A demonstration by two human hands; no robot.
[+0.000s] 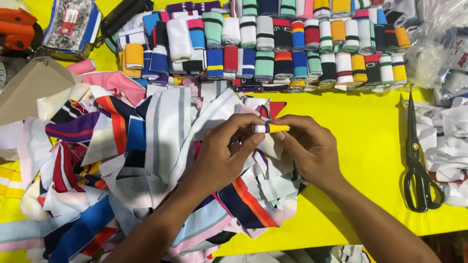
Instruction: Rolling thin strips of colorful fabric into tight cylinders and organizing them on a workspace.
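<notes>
The person's left hand and right hand met over the yellow table, both pinched shut on a small roll of ribbed knit cloth, yellow with a white and purple end. The left fingertips gripped the white end; the right thumb and fingers closed around the yellow part. The roll lay level between them, held just above the pile of loose strips.

By the look of it, the rolling of one strip was nearly finished: the roll was tight and no loose tail showed. The next move would seem to call for a firm pinch so that it did not spring open while being set down.

The pile was soft and floppy, flat strips in white, blue, red, orange and purple, many striped. Behind it stood finished rolls, short plump cylinders packed side by side in rows. Black scissors, hard and shiny, lay closed to the right, well apart from the hands, beside more white strips.
</notes>
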